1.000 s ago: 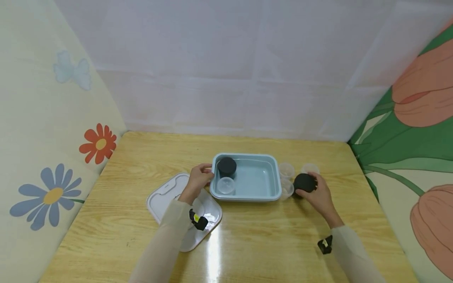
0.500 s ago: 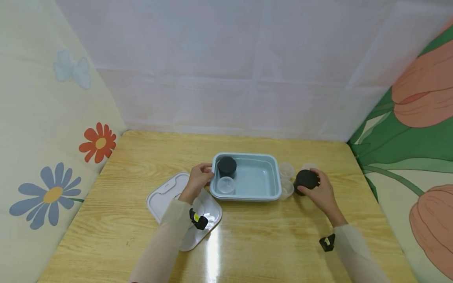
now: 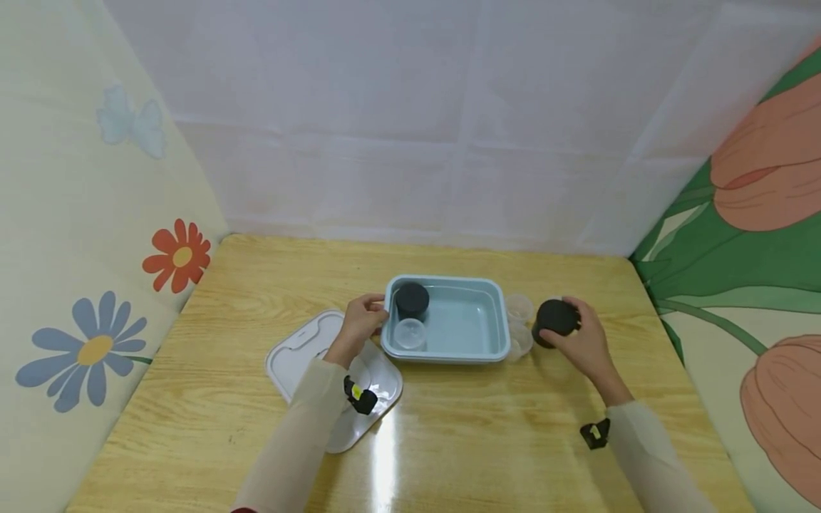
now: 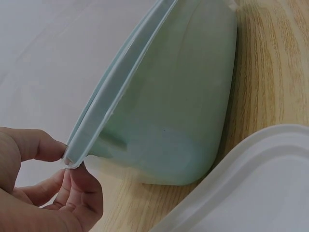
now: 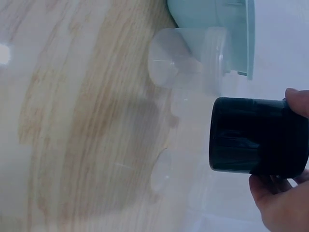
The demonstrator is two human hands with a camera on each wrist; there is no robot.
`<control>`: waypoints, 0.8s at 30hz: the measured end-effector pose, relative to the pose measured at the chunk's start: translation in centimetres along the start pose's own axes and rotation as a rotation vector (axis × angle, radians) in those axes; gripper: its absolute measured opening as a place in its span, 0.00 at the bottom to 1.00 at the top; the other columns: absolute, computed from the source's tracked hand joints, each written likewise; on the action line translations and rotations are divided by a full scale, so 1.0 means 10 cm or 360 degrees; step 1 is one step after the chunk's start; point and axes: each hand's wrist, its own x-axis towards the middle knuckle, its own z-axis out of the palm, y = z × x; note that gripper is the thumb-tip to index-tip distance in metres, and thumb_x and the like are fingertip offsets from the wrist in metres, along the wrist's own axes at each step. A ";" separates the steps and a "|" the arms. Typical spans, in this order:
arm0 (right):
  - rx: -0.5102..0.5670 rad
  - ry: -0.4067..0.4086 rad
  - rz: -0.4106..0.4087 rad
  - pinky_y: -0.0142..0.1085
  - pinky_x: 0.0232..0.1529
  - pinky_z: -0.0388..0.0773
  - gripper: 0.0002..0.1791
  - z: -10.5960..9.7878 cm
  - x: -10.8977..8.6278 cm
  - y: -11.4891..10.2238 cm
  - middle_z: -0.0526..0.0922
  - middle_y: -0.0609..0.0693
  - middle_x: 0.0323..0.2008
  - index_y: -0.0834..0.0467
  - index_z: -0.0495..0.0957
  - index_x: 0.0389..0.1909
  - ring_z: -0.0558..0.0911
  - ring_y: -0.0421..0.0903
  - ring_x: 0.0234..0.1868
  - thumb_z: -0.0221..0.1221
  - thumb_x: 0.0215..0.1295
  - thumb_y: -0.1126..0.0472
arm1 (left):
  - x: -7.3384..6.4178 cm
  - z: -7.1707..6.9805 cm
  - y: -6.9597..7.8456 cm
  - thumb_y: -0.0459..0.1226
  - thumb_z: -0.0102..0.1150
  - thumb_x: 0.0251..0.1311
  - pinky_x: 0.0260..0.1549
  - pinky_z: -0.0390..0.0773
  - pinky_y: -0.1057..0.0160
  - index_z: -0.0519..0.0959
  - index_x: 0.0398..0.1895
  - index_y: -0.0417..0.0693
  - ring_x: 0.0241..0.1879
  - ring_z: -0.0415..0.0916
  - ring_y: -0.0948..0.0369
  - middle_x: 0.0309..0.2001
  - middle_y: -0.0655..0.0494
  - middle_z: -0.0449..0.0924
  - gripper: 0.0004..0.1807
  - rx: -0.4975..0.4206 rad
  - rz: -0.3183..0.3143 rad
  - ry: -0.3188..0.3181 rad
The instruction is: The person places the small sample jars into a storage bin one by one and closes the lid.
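Observation:
A light blue rectangular plastic box (image 3: 458,320) stands uncovered mid-table. My left hand (image 3: 360,324) pinches its left rim, thumb on one side and fingers on the other, as the left wrist view shows. Inside the box, at its left end, a black round jar (image 3: 412,299) sits behind a small clear jar (image 3: 410,335). To the right of the box, my right hand (image 3: 586,342) grips another black jar (image 5: 258,137) near its lid. This jar is upright and raised above the table, its glossy bottom showing in the right wrist view.
Clear jars (image 3: 519,308) stand against the box's right side, one (image 5: 188,58) close to its wall. Another clear jar lies partly hidden behind the held one. A white lid (image 3: 308,356) lies askew under my left forearm. A white cloth backdrop (image 3: 410,142) rises behind the wooden table (image 3: 481,442).
My right hand has raised the black jar and moved it slightly away from me. The left hand stays on the box rim, and the box has not moved.

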 end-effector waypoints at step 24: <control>0.0044 -0.0024 -0.0053 0.59 0.62 0.64 0.42 0.03 0.13 -0.36 0.61 0.67 0.66 0.65 0.58 0.67 0.63 0.64 0.64 0.67 0.54 0.59 | 0.00 0.00 0.01 0.25 0.52 0.54 0.22 0.75 0.71 0.73 0.58 0.39 0.28 0.70 0.64 0.37 0.51 0.72 0.25 -0.0020 -0.0007 -0.0008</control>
